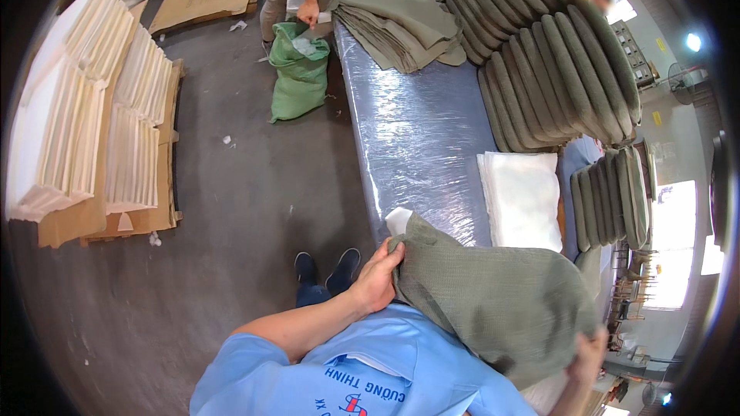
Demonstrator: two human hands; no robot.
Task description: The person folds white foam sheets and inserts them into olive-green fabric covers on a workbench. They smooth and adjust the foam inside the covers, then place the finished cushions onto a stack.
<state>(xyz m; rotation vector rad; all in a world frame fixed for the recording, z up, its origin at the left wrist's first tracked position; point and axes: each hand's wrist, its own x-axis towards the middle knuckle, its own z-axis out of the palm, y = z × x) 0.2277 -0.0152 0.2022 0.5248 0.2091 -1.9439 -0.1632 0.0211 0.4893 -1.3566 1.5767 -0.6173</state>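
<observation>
An olive-green fabric cushion cover [493,300] stretches across in front of my body, over the near end of the table. My left hand [378,276] grips its left end, fingers closed round the bunched cloth edge. A bit of white padding [398,220] shows at that end, just beyond my fingers. At the cover's right end is my right hand [590,353], touching the rounded edge. Motion smears its fingers, so their grip does not show. The cloth looks filled out and smooth along the middle, with creases near my left hand.
A plastic-wrapped table [416,131] runs away from me. On it lie white padding sheets [520,196], flat green covers [401,19] and tall stacks of green cushions [539,77]. White foam pads [100,100] stand on cardboard at left. A person's hand [308,14] holds a green sack [299,77].
</observation>
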